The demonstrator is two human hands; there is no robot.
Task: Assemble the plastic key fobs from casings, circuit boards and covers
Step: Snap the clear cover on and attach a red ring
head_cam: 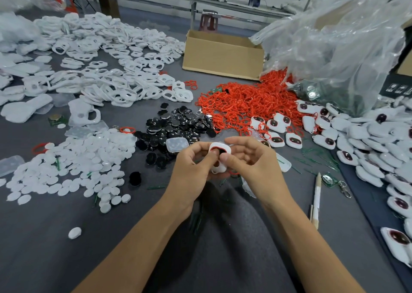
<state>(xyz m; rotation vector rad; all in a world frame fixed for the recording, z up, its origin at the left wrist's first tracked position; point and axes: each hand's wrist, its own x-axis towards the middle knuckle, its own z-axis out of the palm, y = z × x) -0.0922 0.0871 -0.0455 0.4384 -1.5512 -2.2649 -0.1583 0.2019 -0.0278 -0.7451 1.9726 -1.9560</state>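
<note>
A white key fob casing (219, 150) with a red ring and a dark window is held over the grey table, just above my lap. My left hand (194, 165) grips it from the left, thumb on its face. My right hand (249, 159) touches it from the right, thumb pressing its front, the other fingers spread loosely. White casings (107, 81) are heaped at the far left, white oval covers (73, 170) lie at near left, black oval pieces (178, 125) sit in the middle, and red rings (245, 101) spread behind them. Finished fobs (367, 141) pile up on the right.
A cardboard box (223, 54) stands at the back centre, and a clear plastic bag (334, 47) holding green circuit boards slumps at the back right. A pen (316, 199), a green board (327, 179) and a metal clasp (344, 189) lie near my right forearm. A transparent tray (177, 144) rests beside my left fingers.
</note>
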